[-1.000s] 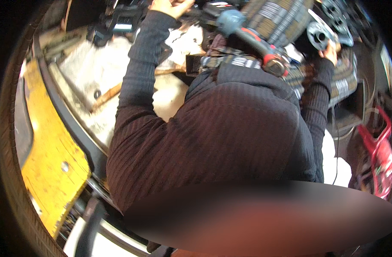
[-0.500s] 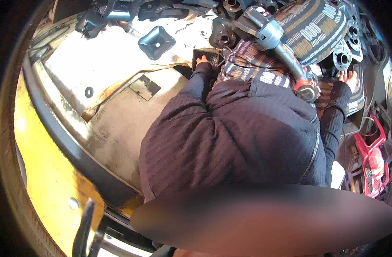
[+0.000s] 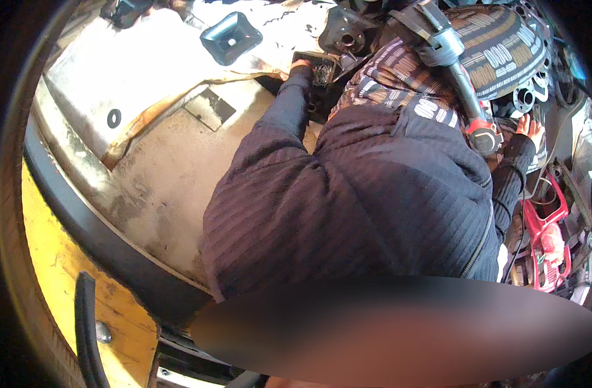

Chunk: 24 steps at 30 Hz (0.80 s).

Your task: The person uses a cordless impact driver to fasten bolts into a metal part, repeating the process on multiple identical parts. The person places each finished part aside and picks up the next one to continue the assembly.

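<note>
My left hand (image 3: 301,64) is at the left side of a small dark open box (image 3: 324,59) that holds small metal pieces; its fingers are mostly out of sight. On the right, my right hand (image 3: 530,128) lies open with fingers stretched out, against the patterned cloth over my legs (image 3: 432,81), holding nothing. Across my lap rests a grey-and-red cordless power tool (image 3: 463,81), with neither hand on it.
A black square dished part (image 3: 231,39) and a black ring (image 3: 114,118) lie on a white sheet (image 3: 141,71). Dark metal parts with round hubs (image 3: 348,40) crowd the far side. A red plastic frame (image 3: 548,236) stands at right, a yellow panel (image 3: 57,239) at left.
The view has shifted, so the sheet and parts sit higher in the picture. My left hand's fingers, seen at the box before, are now mostly hidden. My right hand stays by the cloth.
</note>
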{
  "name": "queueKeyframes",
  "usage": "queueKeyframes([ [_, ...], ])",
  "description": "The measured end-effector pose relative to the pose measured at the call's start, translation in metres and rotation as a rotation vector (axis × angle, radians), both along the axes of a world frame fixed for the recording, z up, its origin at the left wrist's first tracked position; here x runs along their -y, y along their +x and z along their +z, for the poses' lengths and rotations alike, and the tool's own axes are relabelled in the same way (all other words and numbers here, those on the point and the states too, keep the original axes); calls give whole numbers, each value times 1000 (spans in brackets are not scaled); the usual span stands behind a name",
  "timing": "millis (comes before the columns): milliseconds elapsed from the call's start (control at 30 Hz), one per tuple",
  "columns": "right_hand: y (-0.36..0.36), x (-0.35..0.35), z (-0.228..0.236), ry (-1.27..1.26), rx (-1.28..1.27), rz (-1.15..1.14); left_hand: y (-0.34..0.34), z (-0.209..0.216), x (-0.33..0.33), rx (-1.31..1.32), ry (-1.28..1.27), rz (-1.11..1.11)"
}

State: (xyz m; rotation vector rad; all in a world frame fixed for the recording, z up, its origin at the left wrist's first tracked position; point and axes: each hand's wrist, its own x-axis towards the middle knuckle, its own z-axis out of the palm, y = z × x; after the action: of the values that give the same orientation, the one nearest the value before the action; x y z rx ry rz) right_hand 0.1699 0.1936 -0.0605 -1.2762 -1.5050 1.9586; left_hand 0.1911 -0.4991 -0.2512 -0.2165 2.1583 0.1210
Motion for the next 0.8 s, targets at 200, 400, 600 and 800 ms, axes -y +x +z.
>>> queueKeyframes([
  [200, 6, -19, -17, 92, 97, 129, -2, 28, 20, 229, 403, 722],
  [400, 26, -82, -61, 528, -150, 850, 3, 51, 10, 168, 579, 1215],
  [600, 9, -54, 6, -155, -67, -7, -16, 89, 28, 300, 1070, 1292],
  [800, -40, 98, 143, -39, -384, 209, -142, 226, -14, 149, 1392, 631],
])
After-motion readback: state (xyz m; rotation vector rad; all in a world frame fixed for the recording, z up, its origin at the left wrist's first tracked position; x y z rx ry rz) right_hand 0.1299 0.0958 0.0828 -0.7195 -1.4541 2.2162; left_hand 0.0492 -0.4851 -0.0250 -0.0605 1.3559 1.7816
